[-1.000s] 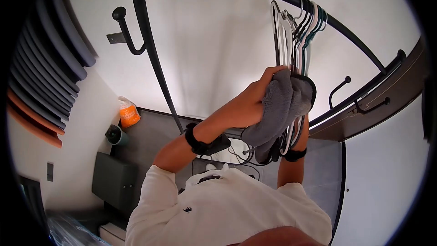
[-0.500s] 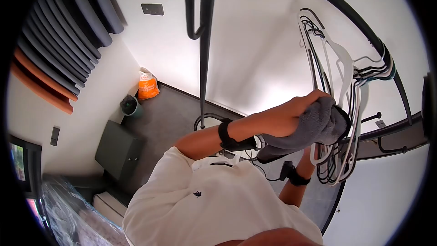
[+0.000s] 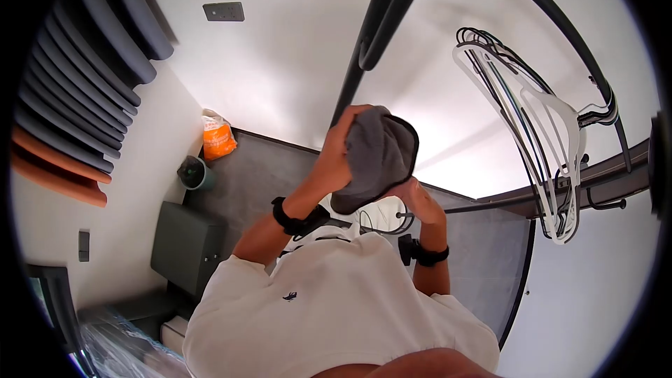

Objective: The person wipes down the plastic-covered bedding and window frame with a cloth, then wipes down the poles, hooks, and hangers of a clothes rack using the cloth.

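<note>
A grey cloth [image 3: 378,157] with a dark trimmed edge is bunched up in front of my chest. My left hand [image 3: 336,157] grips its left side, fingers partly hidden behind the fabric. At the lower right edge, my right hand [image 3: 422,203] pinches the same cloth. Each wrist wears a black strap. To the right of my hands, several white and dark hangers [image 3: 539,126] hang in a bunch from the black rack.
A black rack pole [image 3: 371,35] with a ball-ended hook rises close behind the cloth. On the floor are an orange-and-white bag [image 3: 218,136], a small bin [image 3: 196,173] and a dark cabinet [image 3: 185,245]. Grey and orange curved panels [image 3: 91,56] line the left wall.
Both hands have moved left with the cloth, away from the hangers. My right hand, hidden behind the hangers before, now shows at the cloth's edge. The hangers hang apart from my hands.
</note>
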`<state>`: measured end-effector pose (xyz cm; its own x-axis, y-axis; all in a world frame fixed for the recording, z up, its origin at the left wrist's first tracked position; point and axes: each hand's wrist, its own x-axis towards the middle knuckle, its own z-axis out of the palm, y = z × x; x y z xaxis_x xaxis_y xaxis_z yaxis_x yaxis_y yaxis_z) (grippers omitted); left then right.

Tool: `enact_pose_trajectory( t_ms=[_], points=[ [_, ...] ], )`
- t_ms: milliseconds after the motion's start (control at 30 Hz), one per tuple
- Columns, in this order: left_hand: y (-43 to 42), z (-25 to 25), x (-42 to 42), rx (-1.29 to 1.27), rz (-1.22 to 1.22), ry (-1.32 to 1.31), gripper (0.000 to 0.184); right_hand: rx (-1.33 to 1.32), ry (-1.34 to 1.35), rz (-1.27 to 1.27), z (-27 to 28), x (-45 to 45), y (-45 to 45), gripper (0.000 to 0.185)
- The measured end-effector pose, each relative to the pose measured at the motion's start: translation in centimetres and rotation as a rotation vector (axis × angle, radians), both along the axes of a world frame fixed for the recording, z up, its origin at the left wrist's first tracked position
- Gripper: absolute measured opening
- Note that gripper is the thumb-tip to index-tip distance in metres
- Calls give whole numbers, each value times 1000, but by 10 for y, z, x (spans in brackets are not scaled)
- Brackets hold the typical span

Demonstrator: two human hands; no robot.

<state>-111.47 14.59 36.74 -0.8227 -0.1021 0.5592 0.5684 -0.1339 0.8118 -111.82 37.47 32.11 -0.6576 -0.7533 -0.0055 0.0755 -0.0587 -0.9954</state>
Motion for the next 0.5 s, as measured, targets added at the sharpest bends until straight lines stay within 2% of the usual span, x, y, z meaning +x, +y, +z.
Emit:
enact_pose_trajectory(
  t_ms=[33,67,100,133,167,200,233,267,300,333,400,433,467,500],
  points=[
    [-5,-1,1,11,-2,2,58,-78,45,59,18,3,-26,72],
    [-11,0,1,64,111,73,61,-157,96,128,35,4,-48,79],
    [-16,2,1,117,223,142,63,9,186,98,46,6,-59,82],
    [-20,5,0,125,234,156,63,170,282,69,58,6,-71,86],
    [-24,9,-1,89,278,182,69,333,363,-93,75,13,-90,72],
    [-28,14,-2,53,323,207,75,340,381,-86,72,11,-100,72],
    [-31,20,-4,63,325,219,75,323,346,-259,64,7,-106,68],
    [-33,28,-7,49,335,246,83,303,307,-437,60,5,-109,63],
    [-36,36,-10,35,345,273,90,258,395,-515,65,5,-111,47],
    [-38,44,-13,44,341,280,90,264,404,-521,70,5,-112,47],
    [-40,57,-16,-59,364,357,101,304,558,-822,78,7,-109,30],
    [-41,62,-17,-93,387,379,104,238,758,-919,76,3,-107,20],
    [-42,65,-18,-86,376,382,104,245,762,-930,77,3,-102,20],
    [-44,67,-19,-207,372,322,104,200,677,-995,80,2,-96,18]
  ],
)
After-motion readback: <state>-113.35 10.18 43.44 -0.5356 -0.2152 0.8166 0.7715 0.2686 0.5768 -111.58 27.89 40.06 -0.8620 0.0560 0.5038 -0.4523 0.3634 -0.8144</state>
